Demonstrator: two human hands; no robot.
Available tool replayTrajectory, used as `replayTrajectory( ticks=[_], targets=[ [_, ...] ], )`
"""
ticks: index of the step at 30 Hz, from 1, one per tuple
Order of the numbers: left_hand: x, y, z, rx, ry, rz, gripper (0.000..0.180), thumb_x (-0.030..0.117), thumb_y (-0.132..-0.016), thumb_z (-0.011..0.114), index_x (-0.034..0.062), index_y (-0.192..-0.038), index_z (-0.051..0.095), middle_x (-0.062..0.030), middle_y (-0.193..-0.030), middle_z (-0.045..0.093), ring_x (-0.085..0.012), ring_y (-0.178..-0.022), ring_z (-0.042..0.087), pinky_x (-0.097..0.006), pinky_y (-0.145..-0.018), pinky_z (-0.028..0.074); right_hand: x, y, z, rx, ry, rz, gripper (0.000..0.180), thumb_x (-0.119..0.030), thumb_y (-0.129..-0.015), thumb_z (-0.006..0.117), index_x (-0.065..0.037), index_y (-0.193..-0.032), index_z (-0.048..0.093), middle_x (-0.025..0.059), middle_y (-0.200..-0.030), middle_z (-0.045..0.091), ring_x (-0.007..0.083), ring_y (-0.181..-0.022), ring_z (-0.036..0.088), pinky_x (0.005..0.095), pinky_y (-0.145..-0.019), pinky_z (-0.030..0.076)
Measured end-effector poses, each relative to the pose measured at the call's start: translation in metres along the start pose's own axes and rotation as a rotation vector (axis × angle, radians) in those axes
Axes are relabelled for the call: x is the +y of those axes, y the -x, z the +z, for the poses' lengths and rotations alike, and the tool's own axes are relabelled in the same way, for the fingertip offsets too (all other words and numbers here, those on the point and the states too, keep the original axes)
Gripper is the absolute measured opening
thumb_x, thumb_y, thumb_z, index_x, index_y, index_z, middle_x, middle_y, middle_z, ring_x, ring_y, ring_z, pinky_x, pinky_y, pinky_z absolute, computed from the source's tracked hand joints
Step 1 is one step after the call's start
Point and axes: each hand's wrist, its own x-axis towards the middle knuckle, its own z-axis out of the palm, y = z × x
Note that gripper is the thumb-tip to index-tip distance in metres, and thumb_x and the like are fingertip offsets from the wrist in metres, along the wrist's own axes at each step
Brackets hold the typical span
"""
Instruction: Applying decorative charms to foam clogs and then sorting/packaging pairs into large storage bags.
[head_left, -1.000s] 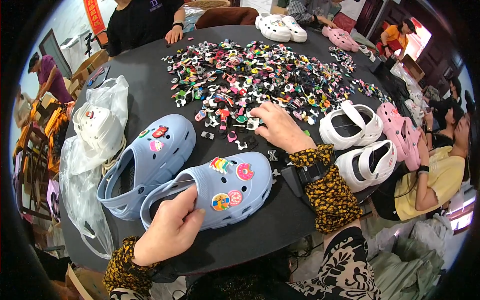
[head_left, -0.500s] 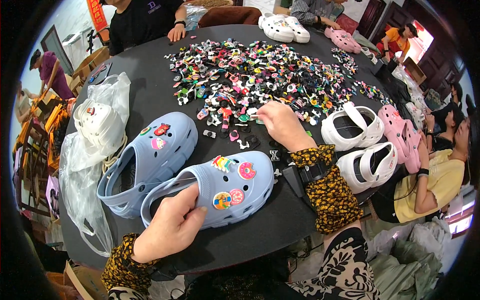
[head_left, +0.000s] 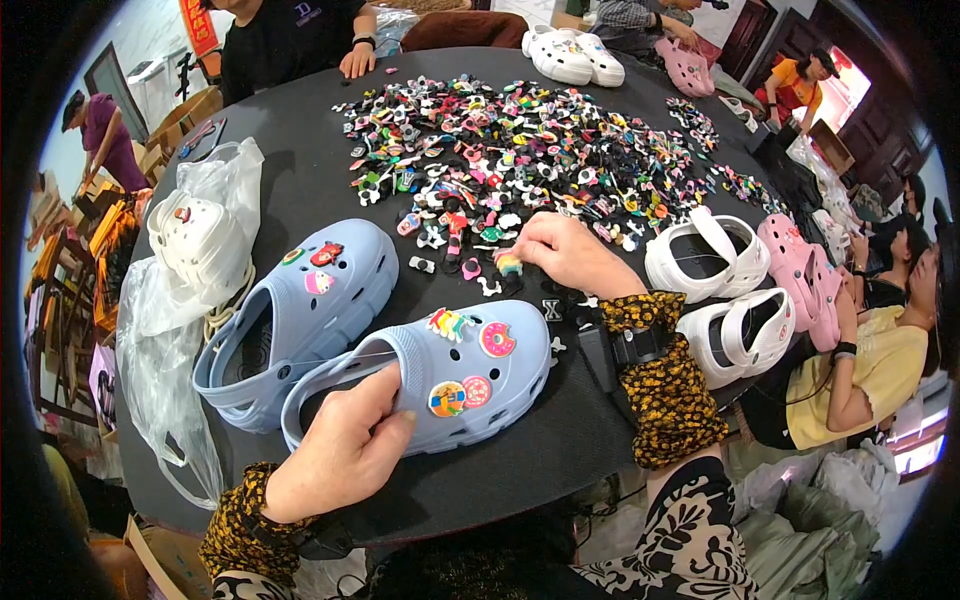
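My left hand (head_left: 345,445) grips the heel-side rim of the near light-blue clog (head_left: 505,385), its thumb outside and its fingers hidden in the opening. That clog bears a rainbow charm, a pink donut charm and two round charms on its upper. Beyond it to the left rests a second blue clog (head_left: 345,260), with several charms on its toe. My right hand (head_left: 565,255) pinches a small rainbow-coloured shoe charm (head_left: 508,262) at the near edge of the big charm pile (head_left: 520,150).
White clogs in a clear plastic bag (head_left: 195,250) lie at the left. White strapped shoes (head_left: 740,335) and pink clogs (head_left: 800,265) sit at the right. More white clogs (head_left: 572,55) stand at the far edge. Other people sit around the black table (head_left: 520,475).
My right hand has turned slightly, and a rainbow-coloured charm now shows between its fingers. My left hand keeps its hold on the clog.
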Motion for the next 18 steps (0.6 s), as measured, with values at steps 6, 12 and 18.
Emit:
replayTrajectory(
  ticks=[6,12,18],
  targets=[
    [-0.006,0.000,0.001,0.006,-0.018,0.046,0.032,0.000,-0.083,0.052,-0.0054,-0.114,0.050,-0.0146,-0.072,0.055,-0.0176,-0.061,0.051,-0.029,-0.060,0.043,-0.004,-0.002,-0.001,0.172,0.022,0.004,0.015,-0.015,-0.081,0.061,-0.003,-0.089,0.067,0.0123,-0.089,0.062,0.0278,-0.086,0.059,0.0365,-0.077,0.045],
    [-0.003,0.000,0.002,0.006,-0.017,0.021,0.033,0.001,-0.083,0.052,-0.0051,-0.115,0.050,-0.0146,-0.071,0.056,-0.0170,-0.060,0.051,-0.029,-0.060,0.043,0.009,-0.002,0.020,0.283,0.285,-0.081,0.037,-0.010,-0.080,0.060,-0.007,-0.117,0.059,0.0127,-0.116,0.059,0.0289,-0.107,0.053,0.0395,-0.094,0.038],
    [-0.002,0.000,0.002,0.000,-0.021,0.014,0.034,0.000,-0.083,0.052,-0.0051,-0.117,0.050,-0.0146,-0.071,0.056,-0.0164,-0.060,0.052,-0.029,-0.060,0.043,0.012,-0.003,0.022,0.276,0.339,-0.065,0.037,-0.010,-0.078,0.062,-0.009,-0.114,0.061,0.0109,-0.112,0.060,0.0280,-0.106,0.052,0.0394,-0.093,0.039]
  ],
)
